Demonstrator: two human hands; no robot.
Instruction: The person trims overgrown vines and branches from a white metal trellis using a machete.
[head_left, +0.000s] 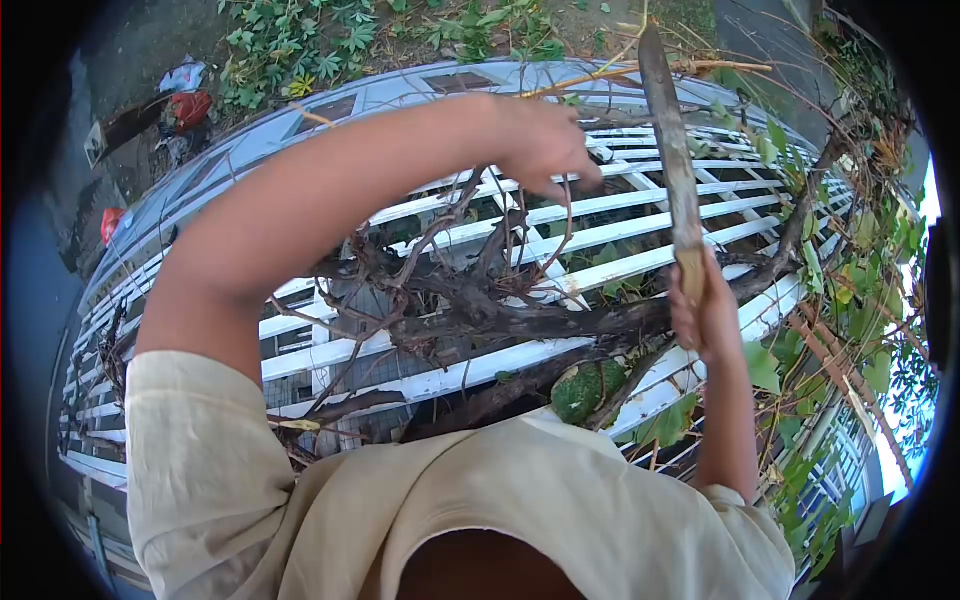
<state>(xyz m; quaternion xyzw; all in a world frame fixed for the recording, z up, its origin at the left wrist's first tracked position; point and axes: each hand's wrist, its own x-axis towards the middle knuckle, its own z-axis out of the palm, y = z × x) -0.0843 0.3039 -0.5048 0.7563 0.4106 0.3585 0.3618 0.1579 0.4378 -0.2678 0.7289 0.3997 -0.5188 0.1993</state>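
My right hand (703, 305) is wrapped round the wooden handle of a machete (673, 140), whose long worn blade points up and away from me. Out ahead, near the middle, my left hand (552, 150) reaches over the white slats (620, 235); its fingers curve down by a thin upright twig (568, 215), and I cannot make out whether they hold anything. A thick dark vine trunk (560, 322) with tangled bare branches lies across the slats below both hands.
A green rounded fruit or gourd (587, 390) sits close to my chest. Leafy vines (860, 270) hang at the right. Green plants (300, 45) grow beyond the slats. Red and white bags (190, 108) lie at the far left.
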